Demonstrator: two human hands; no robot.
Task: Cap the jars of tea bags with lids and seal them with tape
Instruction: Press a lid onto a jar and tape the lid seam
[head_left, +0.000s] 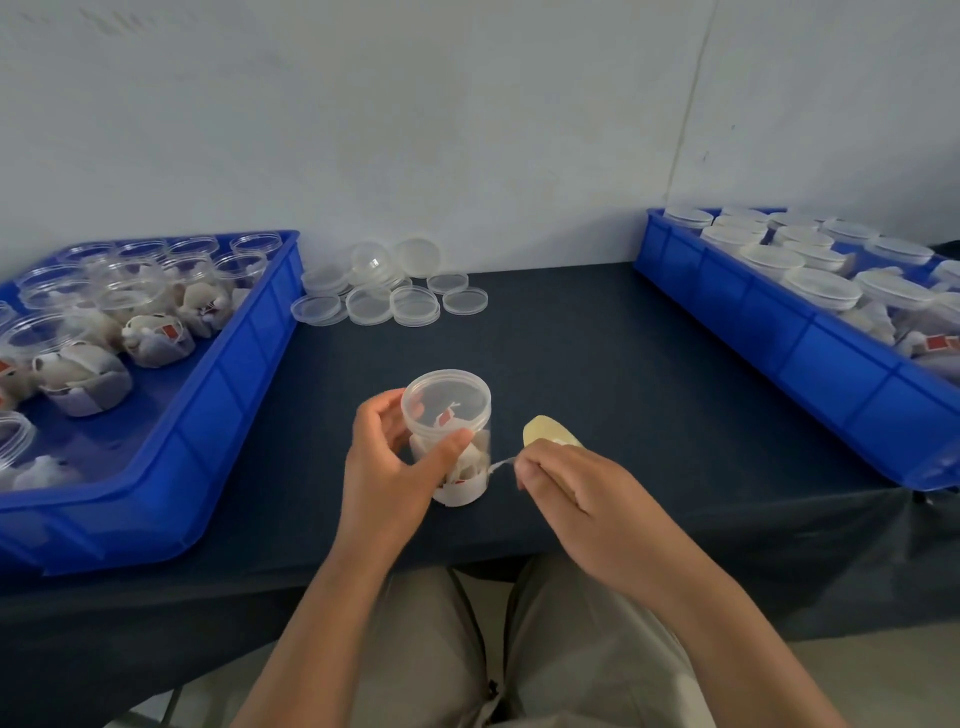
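At the near middle of the surface (649, 374), clamped the left grip (387, 467) round the upright capped jar (457, 483) and the right grip (576, 493) on the tape roll (543, 430), strip (501, 462) reaching the jar; mid-sealing, probably called next for winding round the lid (447, 395).

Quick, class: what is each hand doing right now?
Left hand: closed round the capped jar.
Right hand: closed on the tape roll, a strip running to the jar.

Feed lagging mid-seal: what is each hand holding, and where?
Left hand grips the capped jar round its side; right hand holds the tape roll by its near rim.
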